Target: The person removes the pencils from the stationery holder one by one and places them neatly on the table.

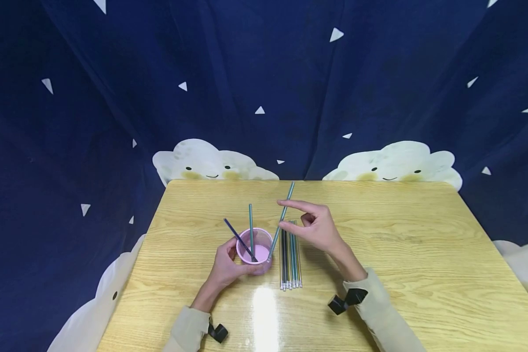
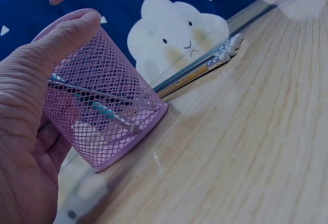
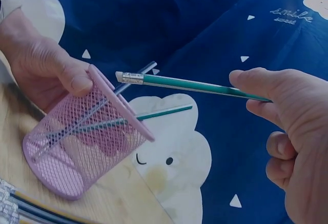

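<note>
My left hand (image 1: 224, 268) grips a pink mesh pencil cup (image 2: 115, 114), its thumb over the rim. A dark blue pencil (image 1: 234, 231) and a green pencil (image 1: 251, 222) lean inside the cup. Above and right of it, my right hand (image 1: 320, 229) pinches another green pencil (image 3: 195, 85) between thumb and finger. This pencil slants with its white eraser end pointing down towards the cup. In the right wrist view the eraser end is outside the cup, near the rim. Several pencils (image 1: 291, 259) lie side by side on the table, right of the cup.
The wooden table (image 1: 400, 244) extends to both sides of the hands. A dark blue curtain (image 1: 264, 73) with white triangles and smiling clouds hangs behind and beside it. Each wrist carries a small black camera (image 1: 347, 300).
</note>
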The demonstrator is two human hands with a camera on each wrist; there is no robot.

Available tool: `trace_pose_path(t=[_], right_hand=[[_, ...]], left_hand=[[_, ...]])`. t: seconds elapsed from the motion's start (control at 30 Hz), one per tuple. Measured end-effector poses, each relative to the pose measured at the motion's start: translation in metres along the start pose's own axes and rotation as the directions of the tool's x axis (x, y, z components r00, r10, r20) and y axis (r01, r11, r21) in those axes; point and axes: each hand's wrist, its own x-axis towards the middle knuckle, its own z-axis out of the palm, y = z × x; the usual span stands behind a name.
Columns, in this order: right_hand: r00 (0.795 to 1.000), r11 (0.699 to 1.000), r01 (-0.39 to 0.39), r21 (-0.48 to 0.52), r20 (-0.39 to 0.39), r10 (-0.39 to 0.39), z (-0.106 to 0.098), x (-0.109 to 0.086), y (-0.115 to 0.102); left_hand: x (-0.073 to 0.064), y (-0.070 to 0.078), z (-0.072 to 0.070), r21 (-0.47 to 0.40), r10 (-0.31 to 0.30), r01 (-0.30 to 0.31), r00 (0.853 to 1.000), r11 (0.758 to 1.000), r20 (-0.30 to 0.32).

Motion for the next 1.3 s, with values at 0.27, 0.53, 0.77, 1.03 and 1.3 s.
trace_pose_path(t=[0.27, 0.53, 0.77, 1.03, 1.3], right_hand=[[0.996, 0.998, -0.065, 0.002, -0.054, 0.065, -0.015, -0.016, 0.004], [0.993, 0.994, -0.113, -0.006, -0.041, 0.113, -0.026, -0.025, 0.012], [0.967, 0.966, -0.255, -0.050, 0.013, 0.256, -0.033, -0.035, 0.022], [0.911, 0.919, -0.386, -0.085, 0.123, 0.394, -0.040, -0.049, 0.039], [0.895, 0.913, -0.387, -0.133, 0.182, 0.406, -0.040, -0.056, 0.053]], left_hand=[[0.001, -0.001, 0.001, -0.046, 0.011, -0.011, 1.000, 0.999, 0.015], [-0.001, -0.002, 0.000, -0.048, 0.020, -0.019, 1.000, 0.999, 0.014], [0.000, -0.002, 0.000, -0.047, 0.029, -0.028, 0.999, 0.999, 0.018], [0.001, -0.002, 0.000, -0.046, 0.024, -0.023, 1.000, 0.999, 0.018], [0.001, -0.003, 0.000, -0.055, 0.032, -0.031, 0.999, 0.998, 0.021]])
